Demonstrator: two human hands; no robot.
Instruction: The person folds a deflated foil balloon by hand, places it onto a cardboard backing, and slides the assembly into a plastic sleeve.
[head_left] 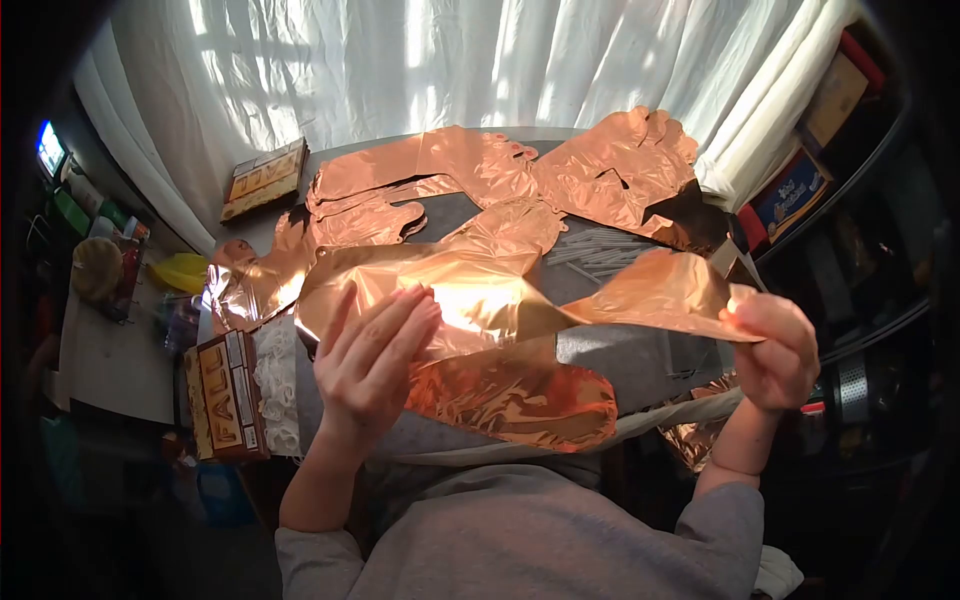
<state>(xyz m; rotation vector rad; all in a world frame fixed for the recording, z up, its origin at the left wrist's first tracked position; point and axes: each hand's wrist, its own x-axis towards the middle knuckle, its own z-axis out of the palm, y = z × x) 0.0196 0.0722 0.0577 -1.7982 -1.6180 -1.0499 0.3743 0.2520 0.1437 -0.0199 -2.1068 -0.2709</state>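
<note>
Our left hand (375, 350) flat on a copper-coloured foil sheet (400, 275), fingers nearly together, our right hand (775, 340) pinching its twisted far end between thumb and fingers, the sheet above the grey table (640, 370), more foil pieces (615, 175) beyond it, white sticks (600, 250) just behind.

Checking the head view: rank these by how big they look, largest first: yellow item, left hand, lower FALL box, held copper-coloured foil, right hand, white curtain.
1. White curtain
2. Held copper-coloured foil
3. Left hand
4. Lower FALL box and right hand: too alike to rank
5. Yellow item
</note>
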